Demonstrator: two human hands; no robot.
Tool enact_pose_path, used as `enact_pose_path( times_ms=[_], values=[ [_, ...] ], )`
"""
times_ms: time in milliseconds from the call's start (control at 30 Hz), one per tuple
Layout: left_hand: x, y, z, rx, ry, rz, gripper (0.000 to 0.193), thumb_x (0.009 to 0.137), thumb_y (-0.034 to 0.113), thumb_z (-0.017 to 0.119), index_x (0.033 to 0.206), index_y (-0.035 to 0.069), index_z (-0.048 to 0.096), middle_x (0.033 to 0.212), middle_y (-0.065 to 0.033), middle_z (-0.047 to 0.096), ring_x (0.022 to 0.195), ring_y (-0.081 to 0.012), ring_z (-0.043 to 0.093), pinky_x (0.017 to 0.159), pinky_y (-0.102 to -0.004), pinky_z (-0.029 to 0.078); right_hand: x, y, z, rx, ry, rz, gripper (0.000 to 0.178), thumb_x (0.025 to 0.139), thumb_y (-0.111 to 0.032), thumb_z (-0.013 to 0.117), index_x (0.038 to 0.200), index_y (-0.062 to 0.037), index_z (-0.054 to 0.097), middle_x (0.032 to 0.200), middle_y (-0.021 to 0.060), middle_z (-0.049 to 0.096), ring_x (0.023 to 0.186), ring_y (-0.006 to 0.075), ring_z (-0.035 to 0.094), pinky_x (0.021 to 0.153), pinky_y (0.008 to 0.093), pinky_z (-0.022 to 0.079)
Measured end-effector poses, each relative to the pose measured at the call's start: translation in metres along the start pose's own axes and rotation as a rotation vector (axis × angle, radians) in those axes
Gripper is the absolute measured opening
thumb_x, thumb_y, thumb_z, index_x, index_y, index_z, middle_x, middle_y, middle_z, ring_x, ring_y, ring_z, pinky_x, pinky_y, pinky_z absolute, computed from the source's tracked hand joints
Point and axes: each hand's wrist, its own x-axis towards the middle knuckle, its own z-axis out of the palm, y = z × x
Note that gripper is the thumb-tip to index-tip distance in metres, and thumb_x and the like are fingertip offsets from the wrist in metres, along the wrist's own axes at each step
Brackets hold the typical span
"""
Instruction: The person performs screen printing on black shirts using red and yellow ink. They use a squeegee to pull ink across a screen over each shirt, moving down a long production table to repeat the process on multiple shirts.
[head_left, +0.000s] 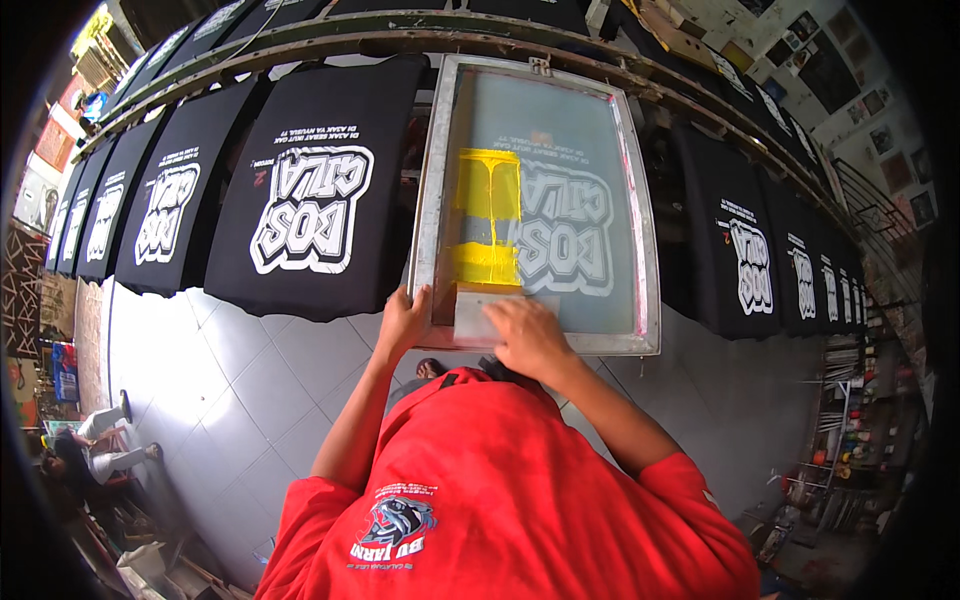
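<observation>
A silk-screen frame (645,250) with a worn metal border lies over a black T-shirt whose white print shows through the mesh (500,110). Bright yellow ink (487,265) covers a block on the left half of the mesh, with a thin streak running between two thicker bands. At the frame's near left corner, my left hand (405,318) is closed around the border. My right hand (528,335) grips a pale, flat squeegee (475,315) just below the ink, near the frame's front edge. The squeegee's lower edge is partly hidden by my fingers.
Black T-shirts (320,150) with white prints lie in a row to the left, and more (745,240) to the right. A long metal rail (370,45) runs behind them. Shelves with bottles (850,440) stand at right. A seated person (100,440) is at far left.
</observation>
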Motion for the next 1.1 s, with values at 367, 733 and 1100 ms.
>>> enact_pose_path(
  times_ms=[367,733,1100],
  values=[
    [-0.002,0.011,-0.006,-0.014,-0.008,0.031,0.046,0.092,0.036,0.055,0.078,-0.008,0.052,0.070,-0.0309,0.058,0.070,-0.0481,0.059,0.063,-0.0488,0.045,0.077,0.027,-0.020,-0.023,0.243,0.162,0.014,0.077,-0.012,0.066,0.091,-0.0082,0.066,0.085,0.0102,0.066,0.080,0.0311,0.064,0.069,0.0427,0.053],
    [-0.006,0.013,-0.008,0.011,-0.007,0.034,0.044,0.092,0.035,0.056,0.080,-0.007,0.052,0.069,-0.0305,0.057,0.067,-0.0479,0.058,0.061,-0.0496,0.044,0.034,0.005,-0.024,0.002,-0.089,0.204,0.023,0.074,-0.013,0.068,0.096,-0.0095,0.068,0.087,0.0095,0.067,0.082,0.0301,0.065,0.070,0.0427,0.052],
    [-0.002,0.013,-0.007,0.006,-0.022,0.005,0.042,0.091,0.034,0.057,0.078,-0.006,0.051,0.067,-0.0287,0.057,0.065,-0.0463,0.058,0.059,-0.0487,0.044,0.226,0.139,-0.051,-0.167,0.169,0.225,0.016,0.074,-0.013,0.068,0.089,-0.0128,0.067,0.083,0.0108,0.069,0.083,0.0313,0.067,0.070,0.0432,0.053]
  ],
)
